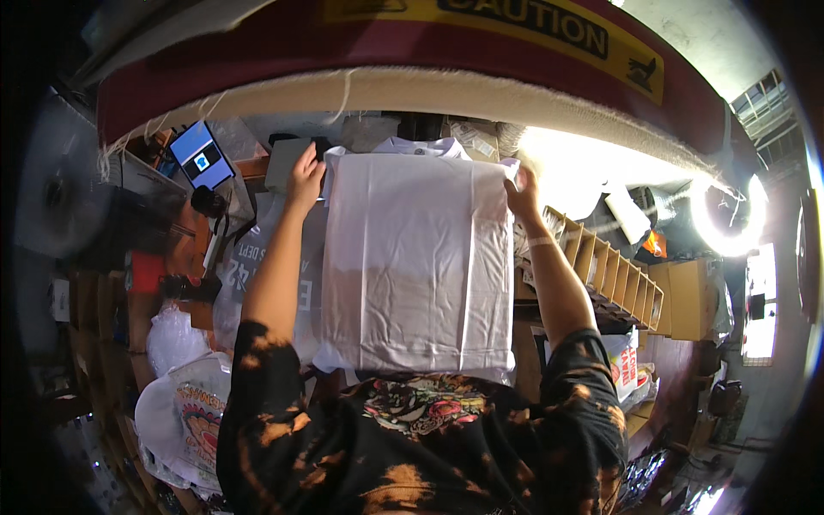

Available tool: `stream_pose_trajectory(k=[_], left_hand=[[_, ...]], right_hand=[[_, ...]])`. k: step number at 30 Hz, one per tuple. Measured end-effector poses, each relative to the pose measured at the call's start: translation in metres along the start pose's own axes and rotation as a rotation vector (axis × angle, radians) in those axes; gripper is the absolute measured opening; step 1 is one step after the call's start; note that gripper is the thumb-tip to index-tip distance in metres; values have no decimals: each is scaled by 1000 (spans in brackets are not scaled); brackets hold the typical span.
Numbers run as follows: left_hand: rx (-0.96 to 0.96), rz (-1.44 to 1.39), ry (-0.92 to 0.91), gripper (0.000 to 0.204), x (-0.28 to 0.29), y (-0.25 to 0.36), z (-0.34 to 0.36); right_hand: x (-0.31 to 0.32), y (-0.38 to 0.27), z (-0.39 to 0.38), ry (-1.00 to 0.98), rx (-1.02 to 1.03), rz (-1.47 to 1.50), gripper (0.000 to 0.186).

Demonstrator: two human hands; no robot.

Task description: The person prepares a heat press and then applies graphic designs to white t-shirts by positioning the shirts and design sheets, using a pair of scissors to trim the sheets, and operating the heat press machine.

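A white T-shirt lies spread over a rectangular platen in front of me, with fold creases running down it and its collar at the far end. At the far left corner my left hand is raised beside the cloth, its fingers stretched and apart. My right hand is closed on the shirt's edge at the far right corner, some of its fingers hidden. Over the far end of the shirt hangs the dark red upper part of a heat press, with a pale, frayed pad along its lower edge.
A lit tablet stands at the far left. Nearer on the left are a grey printed garment and a white printed one. To the right are a wooden divided rack, a cardboard box and a bright ring light.
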State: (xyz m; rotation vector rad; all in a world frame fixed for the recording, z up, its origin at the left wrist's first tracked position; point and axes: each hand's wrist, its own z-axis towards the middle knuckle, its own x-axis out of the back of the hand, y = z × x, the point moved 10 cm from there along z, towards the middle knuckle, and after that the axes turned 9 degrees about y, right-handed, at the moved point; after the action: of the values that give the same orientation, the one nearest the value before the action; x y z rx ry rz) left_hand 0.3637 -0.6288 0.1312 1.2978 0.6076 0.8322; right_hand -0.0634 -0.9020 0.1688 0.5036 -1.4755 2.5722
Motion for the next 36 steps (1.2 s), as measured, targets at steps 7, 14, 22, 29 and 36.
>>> stream_pose_trajectory(k=[7,14,22,29,36], left_hand=[[1123,-300,-346,53,62,-84,-310],[935,-477,-217,10,140,-55,-333],[895,-533,-187,12,134,-33,-349],[909,-395,-202,15,147,-57,-365],[920,-291,-69,13,142,-72,-379]], right_hand=[[119,91,-332,-157,-1414,503,32],[194,1,-312,-69,-1128,565,16],[187,23,-342,-157,-1150,482,16],[191,34,-348,-27,-1173,497,18],[191,78,-370,78,-1049,477,18]])
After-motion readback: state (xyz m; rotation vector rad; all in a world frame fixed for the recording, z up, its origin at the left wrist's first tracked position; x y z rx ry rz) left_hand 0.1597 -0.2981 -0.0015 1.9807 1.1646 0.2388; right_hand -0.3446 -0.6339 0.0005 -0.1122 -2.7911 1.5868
